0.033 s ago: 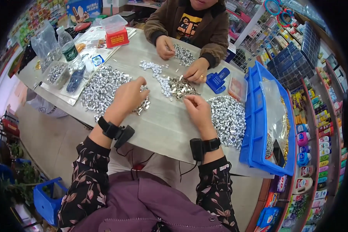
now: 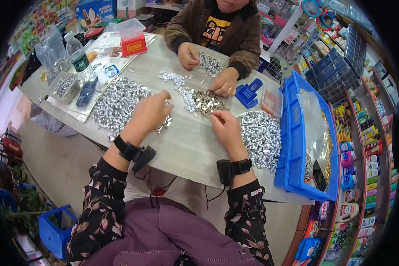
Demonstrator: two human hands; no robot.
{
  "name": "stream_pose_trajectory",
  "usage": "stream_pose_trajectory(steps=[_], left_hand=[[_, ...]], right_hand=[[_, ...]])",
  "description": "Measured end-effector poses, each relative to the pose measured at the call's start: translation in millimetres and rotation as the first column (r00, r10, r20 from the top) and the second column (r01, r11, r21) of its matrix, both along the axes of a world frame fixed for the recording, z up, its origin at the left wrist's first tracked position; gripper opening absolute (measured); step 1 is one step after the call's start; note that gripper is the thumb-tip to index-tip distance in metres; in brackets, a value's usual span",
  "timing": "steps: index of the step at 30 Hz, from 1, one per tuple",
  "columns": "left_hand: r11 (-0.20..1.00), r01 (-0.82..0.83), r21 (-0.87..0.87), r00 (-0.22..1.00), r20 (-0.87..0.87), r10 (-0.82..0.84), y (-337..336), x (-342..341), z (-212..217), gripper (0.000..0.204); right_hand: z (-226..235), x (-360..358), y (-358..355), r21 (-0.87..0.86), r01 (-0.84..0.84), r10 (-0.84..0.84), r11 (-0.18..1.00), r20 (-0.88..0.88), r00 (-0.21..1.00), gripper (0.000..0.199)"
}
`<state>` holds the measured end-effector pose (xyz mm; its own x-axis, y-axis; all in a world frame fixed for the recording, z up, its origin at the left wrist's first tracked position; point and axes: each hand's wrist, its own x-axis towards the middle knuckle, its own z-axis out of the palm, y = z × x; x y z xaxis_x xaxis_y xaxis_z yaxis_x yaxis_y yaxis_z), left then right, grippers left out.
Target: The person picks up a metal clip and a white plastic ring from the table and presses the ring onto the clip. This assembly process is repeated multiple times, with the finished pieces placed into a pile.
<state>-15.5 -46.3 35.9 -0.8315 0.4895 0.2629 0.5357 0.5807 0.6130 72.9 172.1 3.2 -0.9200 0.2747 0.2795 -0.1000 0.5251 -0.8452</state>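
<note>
Clearly, the right hand (image 2: 228, 127) is nearer the central heap of shiny metal pieces (image 2: 206, 101), its bent fingertips bunched at the heap's near edge. Left of the heap, beyond the small white pieces (image 2: 187, 98), the left hand (image 2: 151, 111) is half-curled over a silver pile (image 2: 117, 104). Whether either grips a piece cannot be told.

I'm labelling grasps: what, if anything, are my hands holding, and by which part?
Cannot be told: near the left hand and the right hand lie small silvery pieces, but anything pinched is too small or hidden to tell.
</note>
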Motion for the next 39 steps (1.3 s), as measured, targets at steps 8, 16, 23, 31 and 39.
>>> stream_pose_trajectory(steps=[8,16,23,31,39], left_hand=[[0.978,0.137,-0.158,0.971,-0.176,-0.164,52.4,12.1,-30.6,0.014],[0.976,0.156,-0.154,0.976,-0.131,-0.177,58.4,8.1,-38.4,0.013],[0.967,0.166,0.195,0.973,0.128,-0.193,48.0,15.7,-28.0,0.013],[0.696,-0.063,0.715,0.644,0.562,-0.519,49.4,13.2,-31.0,0.017],[0.698,-0.114,0.707,0.552,0.629,-0.547,48.6,15.3,-24.8,0.016]], right_hand=[[2.5,1.5,-19.7,0.453,0.063,-0.036,0.889,-0.068,0.997,0.016],[-1.6,-3.1,-15.4,0.545,0.114,-0.084,0.831,-0.079,0.993,0.015],[-0.3,0.0,-10.9,0.555,0.111,-0.092,0.825,-0.062,0.994,0.013],[4.6,1.0,-12.1,0.559,0.089,-0.079,0.824,-0.042,0.996,0.011],[1.9,3.6,-1.9,0.174,0.036,-0.046,0.984,0.053,0.998,0.012]])
